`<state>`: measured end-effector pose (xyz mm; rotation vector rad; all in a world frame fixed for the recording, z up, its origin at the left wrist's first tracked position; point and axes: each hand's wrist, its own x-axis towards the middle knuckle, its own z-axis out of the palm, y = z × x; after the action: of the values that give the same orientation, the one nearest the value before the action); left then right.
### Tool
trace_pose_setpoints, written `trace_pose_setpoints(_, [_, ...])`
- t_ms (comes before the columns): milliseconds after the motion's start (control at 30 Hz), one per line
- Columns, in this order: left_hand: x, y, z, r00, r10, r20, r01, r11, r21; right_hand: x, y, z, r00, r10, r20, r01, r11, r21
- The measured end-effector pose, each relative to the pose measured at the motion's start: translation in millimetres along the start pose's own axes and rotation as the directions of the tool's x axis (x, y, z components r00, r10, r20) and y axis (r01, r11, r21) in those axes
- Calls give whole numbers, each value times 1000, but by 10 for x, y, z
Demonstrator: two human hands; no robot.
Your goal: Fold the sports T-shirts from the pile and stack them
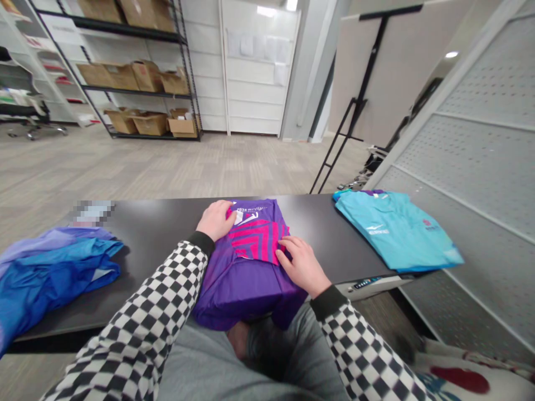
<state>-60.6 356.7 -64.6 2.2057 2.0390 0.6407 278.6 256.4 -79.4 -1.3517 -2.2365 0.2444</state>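
Observation:
A purple shirt (251, 295) with a pink striped print and white lettering lies partly folded on the dark table in front of me. Its lower part hangs over the near edge above my lap. My left hand (216, 220) is at the shirt's upper left edge, fingers and thumb closed on the cloth. On the right side, my right hand (303, 263) holds the edge of the pink printed part between fingers and thumb. The fingertips of both hands are partly hidden by the cloth.
Folded light-blue shirts (405, 228) are stacked at the table's right end. Loose blue and lilac garments (62, 273) lie heaped on the left, beside a blurred flat item (92, 213). A grey perforated panel (472, 161) stands to the right; shelves with cardboard boxes (150, 123) stand beyond.

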Motion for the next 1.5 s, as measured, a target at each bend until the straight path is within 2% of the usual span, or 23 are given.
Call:
trace_pose_setpoints(67, [12,11,47,985,106,136,-106,994,-11,3,-6,3,999,2,35,0,999,-47])
trace_pose_setpoints(133, [35,-33,70,967,88,239,-94,996,14,6,-7,10,997,7,81,0,997,-78])
trace_pose_setpoints(367, [167,-263,16,957,6,291,-22,998,50,14,-4,36,994,23,107,-13,995,-94])
trace_pose_setpoints(533, [213,-293,41,958,-70,277,40,993,113,133,16,6,989,21,146,-7,995,-101])
trace_pose_setpoints(667, [211,-281,23,963,-119,241,94,989,113,316,144,-68,973,-34,228,58,993,-102])
trace_pose_setpoints(767, [177,-241,13,989,-40,144,28,996,86,382,243,-96,965,-43,259,66,994,-82])
trace_pose_setpoints(867, [114,-153,43,993,84,87,-86,996,27,458,292,-101,981,-45,188,59,996,-71])
trace_pose_setpoints(933, [69,-76,74,985,118,129,-118,993,-6,618,307,-109,994,-37,103,45,995,-84])
trace_pose_setpoints(1033, [27,12,94,967,138,213,-135,990,-27,1080,336,-113,998,-37,49,43,990,-133])
trace_pose_setpoints(1133, [20,28,75,952,159,263,-151,987,-53,1633,406,-62,990,-78,114,95,983,-155])
trace_pose_setpoints(1233, [31,-16,64,949,164,267,-145,985,-88,1999,543,69,981,-79,177,110,979,-171])
trace_pose_setpoints(1367, [63,-94,100,965,145,219,-128,987,-92,2078,816,277,989,60,139,-31,979,-201])
trace_pose_setpoints(1500, [115,-139,115,974,134,185,-119,989,-86,2035,1019,364,991,108,75,-93,979,-183])
